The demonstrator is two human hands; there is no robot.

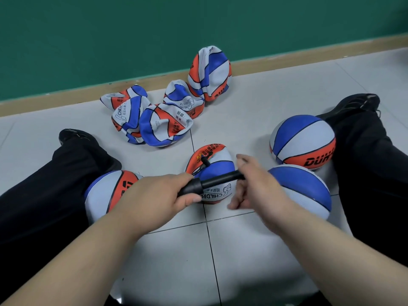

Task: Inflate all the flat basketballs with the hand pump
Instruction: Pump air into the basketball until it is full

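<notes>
Sitting on a pale tiled floor (254, 111) with both legs spread wide, the person works over a half-flat ball (220, 164) that lies between the knees. The left hand (159, 195) grips the thick black barrel of the hand pump (212, 183), fingers and thumb wrapped tight round it. The right hand (258, 184) is blurred; the pump's thinner rod runs into it between the fingers, which curl round the handle end. The pump lies almost level, just above the half-flat ball, and a short black hose (204, 160) bends to the ball's orange panel, where its tip sits in the skin.

Three round balls lie close by: one (110, 191) against the left trouser leg (44, 195), one (302, 140) beside the right trouser leg (371, 173), and one (309, 191) just under the right forearm. Farther off, near the green wall (132, 29) and its tan skirting board (287, 60), five crumpled flat balls sit in a loose heap: four low ones (163, 124) touching each other, and a taller one (209, 74) that stands on edge against the skirting board. All balls are blue, white and orange. Black shoes (72, 135) show at the ends of both legs.
</notes>
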